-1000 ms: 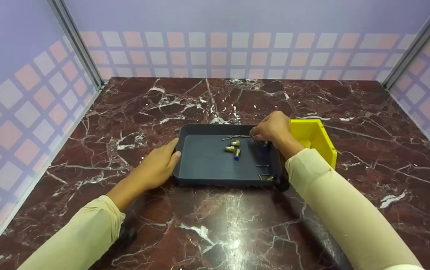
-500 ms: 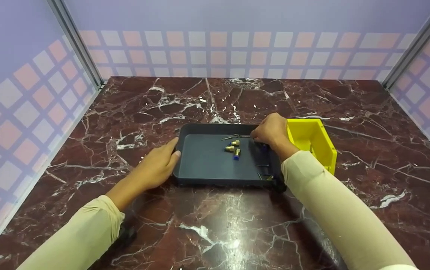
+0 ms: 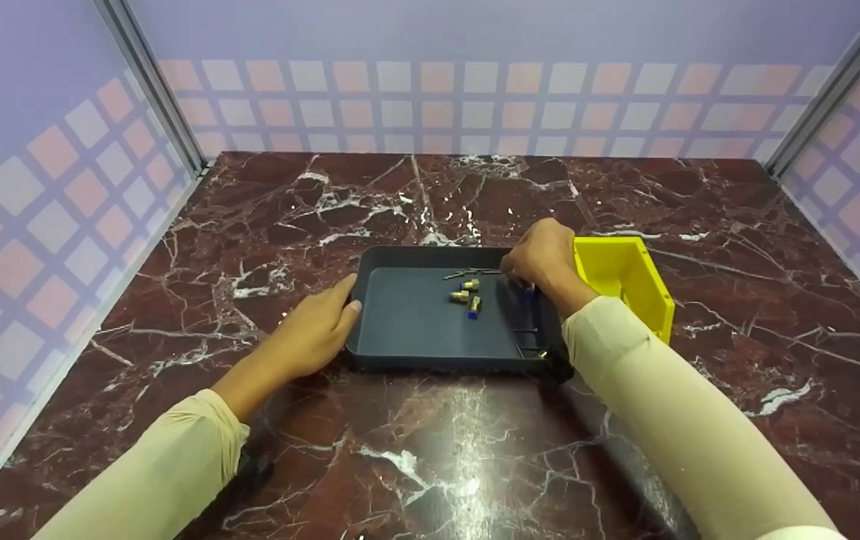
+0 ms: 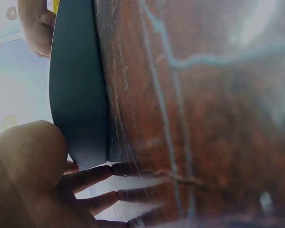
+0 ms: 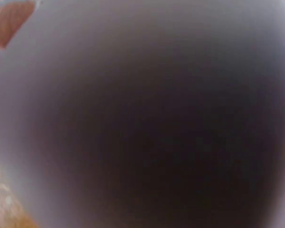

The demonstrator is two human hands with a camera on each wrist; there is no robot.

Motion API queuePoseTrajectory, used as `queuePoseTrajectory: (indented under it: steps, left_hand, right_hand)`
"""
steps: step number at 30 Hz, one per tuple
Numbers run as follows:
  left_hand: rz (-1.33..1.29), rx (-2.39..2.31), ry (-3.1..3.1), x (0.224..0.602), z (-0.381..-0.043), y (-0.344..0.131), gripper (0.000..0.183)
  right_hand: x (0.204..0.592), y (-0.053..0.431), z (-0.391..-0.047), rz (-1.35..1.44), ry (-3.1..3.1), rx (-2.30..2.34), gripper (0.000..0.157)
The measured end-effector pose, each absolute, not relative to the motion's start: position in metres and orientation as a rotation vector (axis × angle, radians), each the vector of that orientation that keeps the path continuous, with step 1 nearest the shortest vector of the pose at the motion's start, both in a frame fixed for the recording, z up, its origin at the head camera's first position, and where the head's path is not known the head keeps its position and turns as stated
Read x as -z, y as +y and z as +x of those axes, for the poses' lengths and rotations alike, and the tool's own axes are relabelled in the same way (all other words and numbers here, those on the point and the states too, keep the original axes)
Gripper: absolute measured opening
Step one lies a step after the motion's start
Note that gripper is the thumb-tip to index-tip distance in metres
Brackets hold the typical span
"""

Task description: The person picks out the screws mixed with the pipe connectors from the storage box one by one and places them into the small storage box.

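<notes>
A shallow dark grey tray (image 3: 407, 322) lies on the marble-patterned table. My left hand (image 3: 314, 326) rests against its left wall, fingers fairly straight, seen also beside the wall in the left wrist view. Several brass push-in fittings with blue collars, such as this fitting (image 3: 474, 308), lie mid-tray. Thin screws (image 3: 460, 274) lie along the back. My right hand (image 3: 542, 255) reaches down with bent fingers into the tray's back right corner, fingertips beside those screws. Its fingertips are mostly hidden, so I cannot tell whether it pinches one. The right wrist view is a dark blur.
A yellow bin (image 3: 659, 292) stands right of the tray, partly behind the right forearm. More thin screws (image 3: 526, 331) lie near the tray's front right corner. Tiled-pattern walls (image 3: 437, 105) enclose the table at the back and sides.
The right wrist and forearm have shifted slightly left, uncovering more of the yellow bin. The right fingertips stay in the same corner. My left hand and the tray have not moved visibly.
</notes>
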State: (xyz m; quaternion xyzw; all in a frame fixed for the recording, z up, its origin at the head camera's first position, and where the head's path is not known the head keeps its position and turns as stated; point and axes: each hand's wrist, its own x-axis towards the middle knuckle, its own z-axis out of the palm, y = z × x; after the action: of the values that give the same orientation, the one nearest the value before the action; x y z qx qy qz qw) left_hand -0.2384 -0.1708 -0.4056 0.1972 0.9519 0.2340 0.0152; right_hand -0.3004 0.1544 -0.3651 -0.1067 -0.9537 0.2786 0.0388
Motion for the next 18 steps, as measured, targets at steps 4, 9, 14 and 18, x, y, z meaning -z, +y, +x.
queuePoseTrajectory:
  steps: [4, 9, 14, 18]
  left_hand:
    - [0.621, -0.735, 2.966, 0.4058, -0.2386, -0.1709, 0.057]
    - [0.615, -0.729, 2.963, 0.4063, -0.2388, -0.1712, 0.058]
    - [0.624, -0.733, 2.964, 0.4072, -0.2393, -0.1720, 0.058]
    - [0.632, -0.742, 2.971, 0.4086, -0.2402, -0.1725, 0.057]
  right_hand:
    - [0.3648, 0.1552, -0.3012, -0.336, -2.927, -0.798, 0.016]
    - [0.3670, 0.1558, -0.3038, -0.346, -2.982, -0.681, 0.026]
    - [0.3689, 0.1556, -0.3053, -0.334, -3.014, -0.626, 0.029]
    - [0.3697, 0.1553, -0.3039, -0.305, -3.016, -0.610, 0.026]
